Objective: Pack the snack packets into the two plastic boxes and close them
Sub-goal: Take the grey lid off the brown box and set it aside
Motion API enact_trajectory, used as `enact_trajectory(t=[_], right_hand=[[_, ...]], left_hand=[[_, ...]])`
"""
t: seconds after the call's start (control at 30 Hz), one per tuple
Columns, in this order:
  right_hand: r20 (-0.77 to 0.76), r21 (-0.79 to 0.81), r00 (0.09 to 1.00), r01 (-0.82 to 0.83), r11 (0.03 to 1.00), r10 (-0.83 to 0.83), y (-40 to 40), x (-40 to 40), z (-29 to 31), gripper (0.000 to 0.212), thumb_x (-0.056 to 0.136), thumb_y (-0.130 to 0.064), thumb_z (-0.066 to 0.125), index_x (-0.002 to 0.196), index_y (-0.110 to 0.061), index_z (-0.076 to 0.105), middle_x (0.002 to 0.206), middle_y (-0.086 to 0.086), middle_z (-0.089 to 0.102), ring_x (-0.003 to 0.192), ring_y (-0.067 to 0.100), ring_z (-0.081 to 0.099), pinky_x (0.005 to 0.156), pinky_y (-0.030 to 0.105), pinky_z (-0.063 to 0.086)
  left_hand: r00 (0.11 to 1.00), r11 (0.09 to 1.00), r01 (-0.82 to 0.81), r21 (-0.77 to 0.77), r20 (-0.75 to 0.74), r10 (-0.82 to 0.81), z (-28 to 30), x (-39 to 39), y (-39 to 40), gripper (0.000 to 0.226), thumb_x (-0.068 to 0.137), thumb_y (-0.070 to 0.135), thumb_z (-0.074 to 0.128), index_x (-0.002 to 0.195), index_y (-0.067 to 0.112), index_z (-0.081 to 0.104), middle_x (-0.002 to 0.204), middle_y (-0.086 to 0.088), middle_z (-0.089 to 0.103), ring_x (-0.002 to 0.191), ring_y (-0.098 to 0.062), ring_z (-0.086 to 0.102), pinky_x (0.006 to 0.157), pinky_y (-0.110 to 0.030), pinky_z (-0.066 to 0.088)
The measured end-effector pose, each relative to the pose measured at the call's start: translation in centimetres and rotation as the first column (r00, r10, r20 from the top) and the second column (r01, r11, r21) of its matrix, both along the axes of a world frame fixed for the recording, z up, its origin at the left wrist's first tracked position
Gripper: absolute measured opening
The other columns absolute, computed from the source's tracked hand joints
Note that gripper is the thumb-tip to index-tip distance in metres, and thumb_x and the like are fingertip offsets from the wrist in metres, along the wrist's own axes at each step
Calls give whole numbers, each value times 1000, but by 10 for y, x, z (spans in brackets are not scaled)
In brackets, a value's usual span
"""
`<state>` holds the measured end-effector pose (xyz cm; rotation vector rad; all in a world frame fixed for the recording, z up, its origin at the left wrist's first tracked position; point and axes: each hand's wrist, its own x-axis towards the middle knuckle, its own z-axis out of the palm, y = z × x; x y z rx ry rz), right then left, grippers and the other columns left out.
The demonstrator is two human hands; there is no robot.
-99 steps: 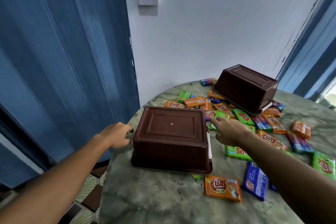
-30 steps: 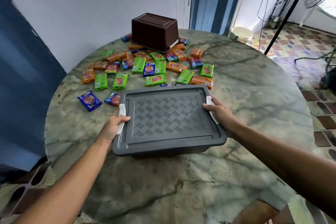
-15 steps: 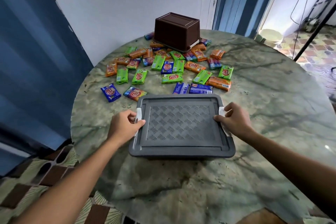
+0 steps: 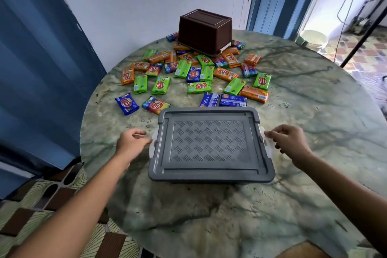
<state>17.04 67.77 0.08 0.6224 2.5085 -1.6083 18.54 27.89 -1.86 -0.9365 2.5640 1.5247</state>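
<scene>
**Lidded box between the hands**

The near box (image 4: 210, 146) sits on the table (image 4: 314, 115), grey lid on — contents hidden. The left hand (image 4: 130, 145) and right hand (image 4: 288, 142), fingers loosely curled, sit at its white side clips (image 4: 265, 142). Beyond lie scattered snack packets (image 4: 196, 75) and an upturned brown box (image 4: 205, 31).

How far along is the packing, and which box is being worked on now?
Nothing looks packed yet: the snack packets lie scattered on the table. In hand: the near box sits upright with its grey lid on, the left hand and right hand at its white side latches, which look flipped outward. Left: lifting this lid, righting the upside-down brown box, filling and closing both.
</scene>
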Motion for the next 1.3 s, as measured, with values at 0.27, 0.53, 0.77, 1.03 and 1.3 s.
enact_trajectory(t=[0.27, 0.53, 0.77, 1.03, 1.3], right_hand=[[117, 478, 957, -290, 829, 267, -31, -4, 19, 13, 76, -24, 67, 74, -11, 67, 73, 12, 68, 70, 32, 66, 68, 39, 57], [166, 142, 981, -123, 982, 98, -32, -18, 40, 12, 78, 0, 73, 70, -3, 64, 59, 10, 59, 46, 18, 53, 40, 23, 47], [-4, 91, 1000, 27, 996, -26, 17, -57, 73, 21, 73, 1, 73, 61, -9, 60, 58, 10, 56, 48, 20, 51, 46, 26, 47], [61, 140, 987, 138, 981, -147, 166, -101, 36, 3, 75, 4, 67, 73, 2, 65, 54, 10, 54, 39, 18, 49, 37, 20, 43], [160, 324, 943, 228, 918, -291, 323, -127, -35, 10, 70, 0, 63, 72, 6, 71, 59, 16, 63, 45, 23, 58, 53, 38, 57]], left_hand=[[907, 807, 419, -415, 166, -386, 34, 1, 29, 26, 78, 22, 74, 63, 2, 67, 60, -10, 67, 57, -23, 66, 62, -34, 55], [883, 810, 469, -352, 214, -418, 77, -36, 26, 13, 82, 15, 73, 75, 5, 68, 73, -10, 68, 45, -23, 66, 45, -27, 53], [847, 783, 520, -340, 88, -524, 128, -108, 73, 10, 80, 10, 74, 77, 3, 67, 77, -17, 66, 45, -25, 62, 49, -34, 57], [777, 717, 625, -308, 155, -610, 79, -187, 231, 21, 81, 10, 73, 75, -9, 67, 60, -18, 63, 51, -31, 66, 61, -41, 59], [731, 620, 680, -391, 304, -611, -11, -231, 423, 13, 76, 11, 67, 68, 2, 67, 49, -9, 64, 38, -19, 63, 45, -25, 53]])
